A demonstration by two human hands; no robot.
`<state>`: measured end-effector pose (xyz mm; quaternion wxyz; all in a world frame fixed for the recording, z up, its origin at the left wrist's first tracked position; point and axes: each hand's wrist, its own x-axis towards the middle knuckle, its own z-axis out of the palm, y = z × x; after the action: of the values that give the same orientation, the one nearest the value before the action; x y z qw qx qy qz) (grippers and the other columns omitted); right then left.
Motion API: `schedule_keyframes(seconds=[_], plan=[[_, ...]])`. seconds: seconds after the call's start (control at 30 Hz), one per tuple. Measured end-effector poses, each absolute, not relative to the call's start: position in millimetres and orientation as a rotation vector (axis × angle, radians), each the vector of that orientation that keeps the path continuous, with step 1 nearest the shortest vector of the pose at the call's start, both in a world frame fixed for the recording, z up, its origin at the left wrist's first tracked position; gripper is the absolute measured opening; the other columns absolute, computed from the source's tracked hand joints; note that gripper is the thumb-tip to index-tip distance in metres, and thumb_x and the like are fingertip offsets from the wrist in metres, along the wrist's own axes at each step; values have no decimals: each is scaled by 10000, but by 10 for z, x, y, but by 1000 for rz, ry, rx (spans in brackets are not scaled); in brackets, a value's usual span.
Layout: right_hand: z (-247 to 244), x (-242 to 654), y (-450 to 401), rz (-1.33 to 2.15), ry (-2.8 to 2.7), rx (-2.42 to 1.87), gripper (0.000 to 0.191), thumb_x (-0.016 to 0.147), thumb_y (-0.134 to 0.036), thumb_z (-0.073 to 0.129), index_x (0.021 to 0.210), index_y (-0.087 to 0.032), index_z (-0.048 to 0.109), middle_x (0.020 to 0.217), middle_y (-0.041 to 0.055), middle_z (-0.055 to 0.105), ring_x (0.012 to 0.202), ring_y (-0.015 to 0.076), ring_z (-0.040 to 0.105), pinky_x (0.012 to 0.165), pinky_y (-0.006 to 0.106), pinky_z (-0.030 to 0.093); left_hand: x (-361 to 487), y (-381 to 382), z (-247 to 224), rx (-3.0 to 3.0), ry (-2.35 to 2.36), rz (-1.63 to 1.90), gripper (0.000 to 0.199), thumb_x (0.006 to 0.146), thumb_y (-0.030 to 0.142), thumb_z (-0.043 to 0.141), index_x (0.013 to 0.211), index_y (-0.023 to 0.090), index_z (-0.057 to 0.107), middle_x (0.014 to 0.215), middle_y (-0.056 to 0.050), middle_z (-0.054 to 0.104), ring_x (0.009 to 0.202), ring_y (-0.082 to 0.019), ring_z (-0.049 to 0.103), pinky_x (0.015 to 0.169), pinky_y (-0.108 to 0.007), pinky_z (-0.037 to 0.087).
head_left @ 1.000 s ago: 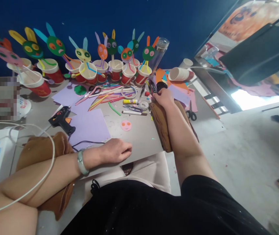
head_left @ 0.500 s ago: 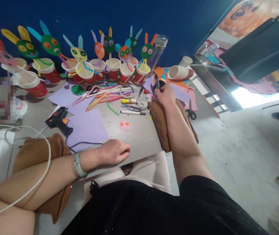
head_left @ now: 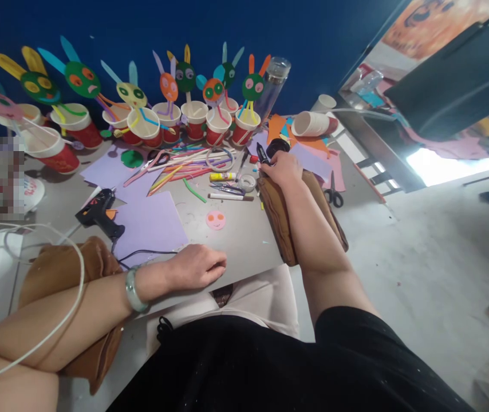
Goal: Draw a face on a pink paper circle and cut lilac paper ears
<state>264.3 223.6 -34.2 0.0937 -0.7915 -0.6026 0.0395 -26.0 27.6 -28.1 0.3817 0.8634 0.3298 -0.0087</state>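
Note:
My right hand point(head_left: 286, 169) reaches over a brown cloth cushion and grips a black marker point(head_left: 262, 153) that points up and away. Just behind it lies a round black object point(head_left: 279, 146). My left hand point(head_left: 199, 265) rests closed on the table's front edge; what its curled fingers hold, if anything, is hidden. In front of that hand lies a small pink paper face point(head_left: 216, 220) with orange eyes. A brown-and-white marker point(head_left: 230, 197), a yellow glue stick point(head_left: 222, 177) and a tape roll point(head_left: 247, 183) lie between the face and the coloured sticks.
Red-and-white cups point(head_left: 144, 127) with rabbit-like paper figures line the back. A black glue gun point(head_left: 101, 214) lies beside purple sheets point(head_left: 150, 229) at the left. Black scissors point(head_left: 334, 194) lie at the right, near stacked cups point(head_left: 313, 125). A white cable hangs over my left forearm.
My right hand has moved slightly left and towards me, with the black marker in it. More of the round black object shows. My left hand stays in place.

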Motion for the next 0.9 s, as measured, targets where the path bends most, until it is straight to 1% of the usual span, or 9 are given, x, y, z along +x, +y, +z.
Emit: schedule_keyframes(seconds=[0.23, 0.47, 0.73, 0.9], plan=[[-338, 2645, 2229, 123, -1795, -2354, 309, 818, -431, 687, 1031, -214, 742, 1144, 170, 771, 1101, 395, 680, 952, 511, 531, -267, 275, -299, 2210, 836, 4, 169, 951, 271, 557, 887, 202, 698, 801, -26, 751, 683, -157, 641, 626, -286, 357], [-346, 2638, 2237, 127, -1799, -2337, 334, 846, -480, 647, 1013, -209, 751, 1129, 178, 763, 1114, 405, 666, 960, 534, 523, -271, 278, -312, 2224, 824, 22, 173, 952, 263, 555, 883, 200, 700, 815, -25, 759, 697, -154, 643, 623, -276, 360], [-297, 2591, 2204, 129, -1816, -2369, 360, 876, -474, 631, 1059, -188, 751, 1182, 202, 754, 1149, 412, 672, 975, 519, 515, -265, 280, -274, 2204, 821, -15, 181, 962, 257, 545, 913, 191, 706, 837, -33, 765, 712, -155, 641, 644, -275, 366], [-294, 2588, 2197, 128, -1813, -2373, 344, 876, -472, 630, 1049, -198, 747, 1169, 193, 754, 1140, 403, 671, 960, 511, 519, -268, 276, -288, 2200, 814, 6, 175, 953, 259, 544, 892, 197, 696, 823, -32, 759, 706, -162, 646, 641, -284, 374]])
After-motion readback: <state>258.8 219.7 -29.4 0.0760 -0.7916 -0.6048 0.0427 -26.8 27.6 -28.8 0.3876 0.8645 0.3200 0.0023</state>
